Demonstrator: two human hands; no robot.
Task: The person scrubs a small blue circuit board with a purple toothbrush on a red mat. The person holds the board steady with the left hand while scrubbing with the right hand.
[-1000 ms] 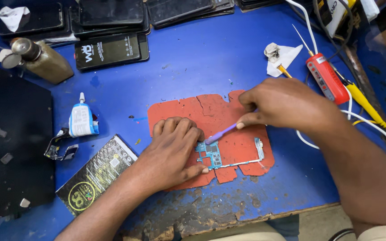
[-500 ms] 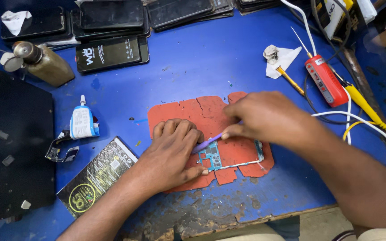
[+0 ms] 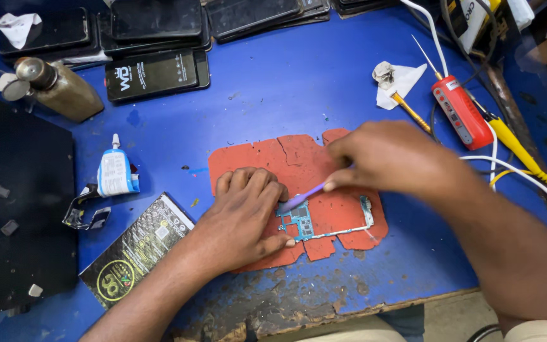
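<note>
A small blue circuit board (image 3: 299,220) lies on a cracked red mat (image 3: 299,155) near the front edge of the blue counter (image 3: 273,82). The left hand (image 3: 242,218) presses flat on the board's left end, fingers spread and gripping nothing. The right hand (image 3: 394,158) has its fingers pinched tight on a purple tool (image 3: 302,196), whose tip touches the board.

Blue-topped desk (image 3: 299,82), paint worn through to bare brown along the chipped near edge, evenly lit from above; pale floor (image 3: 451,316) below it; dark shelving or clutter at far right edge, indistinct.
</note>
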